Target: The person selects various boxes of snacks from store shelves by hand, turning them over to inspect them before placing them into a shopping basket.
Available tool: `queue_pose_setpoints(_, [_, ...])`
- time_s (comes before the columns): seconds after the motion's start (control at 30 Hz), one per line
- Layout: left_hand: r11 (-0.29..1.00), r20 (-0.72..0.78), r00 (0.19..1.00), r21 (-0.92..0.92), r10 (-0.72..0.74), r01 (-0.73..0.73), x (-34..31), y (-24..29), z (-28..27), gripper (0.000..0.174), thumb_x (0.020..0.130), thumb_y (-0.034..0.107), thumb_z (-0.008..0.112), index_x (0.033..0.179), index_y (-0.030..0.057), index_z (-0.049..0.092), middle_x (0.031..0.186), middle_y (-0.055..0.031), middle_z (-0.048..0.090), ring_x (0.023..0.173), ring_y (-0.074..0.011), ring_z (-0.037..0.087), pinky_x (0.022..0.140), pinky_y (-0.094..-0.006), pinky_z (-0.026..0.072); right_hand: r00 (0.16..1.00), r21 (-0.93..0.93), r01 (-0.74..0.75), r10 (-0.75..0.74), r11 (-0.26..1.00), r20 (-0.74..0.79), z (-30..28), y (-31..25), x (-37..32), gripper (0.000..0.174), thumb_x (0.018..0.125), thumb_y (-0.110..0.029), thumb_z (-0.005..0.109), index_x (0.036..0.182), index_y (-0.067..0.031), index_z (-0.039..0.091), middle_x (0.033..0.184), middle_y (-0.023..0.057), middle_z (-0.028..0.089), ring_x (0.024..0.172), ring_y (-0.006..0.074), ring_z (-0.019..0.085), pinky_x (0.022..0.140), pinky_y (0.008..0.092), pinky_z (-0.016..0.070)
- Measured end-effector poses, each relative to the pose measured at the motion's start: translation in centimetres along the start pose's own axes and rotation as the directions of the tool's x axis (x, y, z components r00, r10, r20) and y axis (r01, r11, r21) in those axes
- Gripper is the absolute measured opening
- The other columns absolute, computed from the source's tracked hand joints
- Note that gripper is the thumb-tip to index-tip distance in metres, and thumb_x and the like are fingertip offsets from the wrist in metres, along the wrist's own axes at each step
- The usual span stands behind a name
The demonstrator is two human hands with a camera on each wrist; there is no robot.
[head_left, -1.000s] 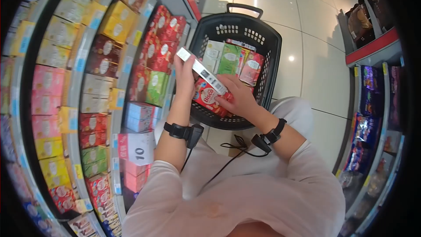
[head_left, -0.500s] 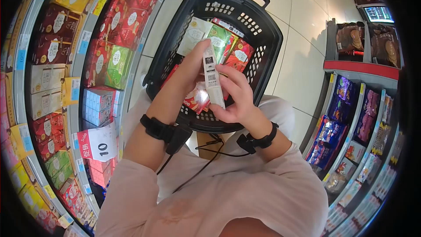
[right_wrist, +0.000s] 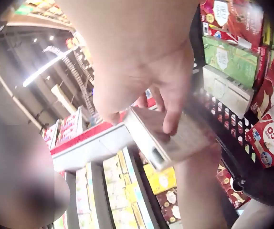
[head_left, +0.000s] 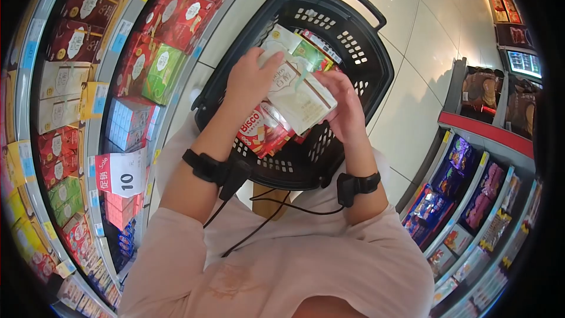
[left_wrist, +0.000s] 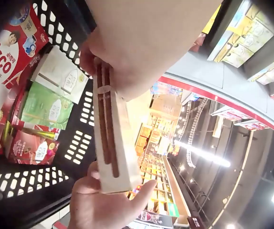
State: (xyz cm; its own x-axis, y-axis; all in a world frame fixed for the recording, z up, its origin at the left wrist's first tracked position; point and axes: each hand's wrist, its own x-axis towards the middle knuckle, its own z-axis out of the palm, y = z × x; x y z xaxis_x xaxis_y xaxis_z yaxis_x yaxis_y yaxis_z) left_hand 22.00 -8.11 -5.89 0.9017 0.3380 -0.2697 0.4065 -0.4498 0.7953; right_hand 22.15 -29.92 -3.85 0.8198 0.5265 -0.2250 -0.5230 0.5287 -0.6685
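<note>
Pale floor tiles point(head_left: 412, 35) run between two stocked shelf units in the head view, a left unit point(head_left: 115, 53) and a right unit point(head_left: 488, 132). One sale sign point(head_left: 122, 174), printed with a 10, hangs on the left unit. One black basket point(head_left: 285, 178) stands before the person. Two white boxes show here: a held white box point(head_left: 303, 103) above the basket and another white box point(head_left: 279, 36) lying inside. With the latter are one green box point(head_left: 311, 55) and one red Bisco pack point(head_left: 262, 131). The left hand point(head_left: 252, 82) grips the held box's near left part, its fingers bent over the edge; the right hand point(head_left: 346, 109) has its fingers bent at the opposite edge. Half a second ago the narrow side with the printed codes faced up; now the broad printed face does.

From the left wrist, the held box's narrow side shows two brown stripes. The left hand clasps its upper end, while the right hand touches the lower end, thumb held away from the fingers. Beside them in the basket lie one Bisco pack, one white box, one green box and one red box point(left_wrist: 32, 149).

From the right wrist, the right hand pinches the held box, one finger against its broad face. The left hand is at the box's far end, its fingers too blurred to make out.
</note>
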Motion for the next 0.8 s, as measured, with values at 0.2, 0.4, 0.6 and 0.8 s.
queue_pose_setpoints(0.2, [0.973, -0.071, 0.976, 0.115, 0.207, -0.198, -0.1, 0.8, 0.6, 0.052, 0.086, 0.042, 0.064, 0.116, -0.0011, 0.058, 0.107, -0.0202, 0.061, 0.100, -0.0298, 0.062, 0.085, -0.0382, 0.0484, 0.973, -0.414, -0.186, 0.109, 0.891, -0.203, -2.1, 1.1, 0.9, 0.047, 0.090, -0.009, 0.055, 0.137, -0.0102, 0.045, 0.115, 0.0086, 0.060, 0.089, 0.0128, 0.064, 0.058, 0.0210, 0.0518])
queue_pose_setpoints(0.4, [0.978, -0.082, 0.978, 0.106, 0.191, -0.182, 0.5, 1.2, -0.4, 0.053, 0.085, 0.038, 0.067, 0.120, -0.0006, 0.056, 0.115, -0.0192, 0.058, 0.100, -0.0292, 0.061, 0.086, -0.0374, 0.0488, 0.841, -0.563, -0.316, -0.050, 0.764, -0.539, -6.8, 2.3, 2.8, 0.056, 0.090, -0.006, 0.052, 0.142, -0.0099, 0.034, 0.116, 0.0130, 0.060, 0.090, 0.0182, 0.066, 0.063, 0.0290, 0.0579])
queue_pose_setpoints(0.6, [0.981, -0.100, 0.980, 0.109, 0.173, -0.162, 0.8, 0.5, -1.0, 0.051, 0.084, 0.034, 0.068, 0.119, -0.0009, 0.056, 0.115, -0.0178, 0.058, 0.100, -0.0282, 0.060, 0.085, -0.0371, 0.0491, 0.807, -0.330, -0.366, 0.120, 0.870, -0.579, -4.7, 5.3, 3.4, 0.067, 0.088, -0.005, 0.058, 0.146, -0.0021, 0.026, 0.113, 0.0135, 0.059, 0.097, 0.0212, 0.061, 0.078, 0.0279, 0.0533])
queue_pose_setpoints(0.8, [0.977, -0.223, 0.954, 0.121, 0.200, -0.177, 2.0, -2.1, -3.0, 0.048, 0.083, 0.031, 0.069, 0.116, -0.0005, 0.057, 0.116, -0.0218, 0.058, 0.109, -0.0347, 0.057, 0.095, -0.0393, 0.0449, 0.891, -0.461, -0.368, 0.164, 0.807, -0.423, -6.0, 7.5, 4.3, 0.072, 0.089, -0.015, 0.061, 0.147, 0.0015, 0.022, 0.087, 0.0024, 0.055, 0.069, 0.0094, 0.049, 0.059, 0.0232, 0.0422])
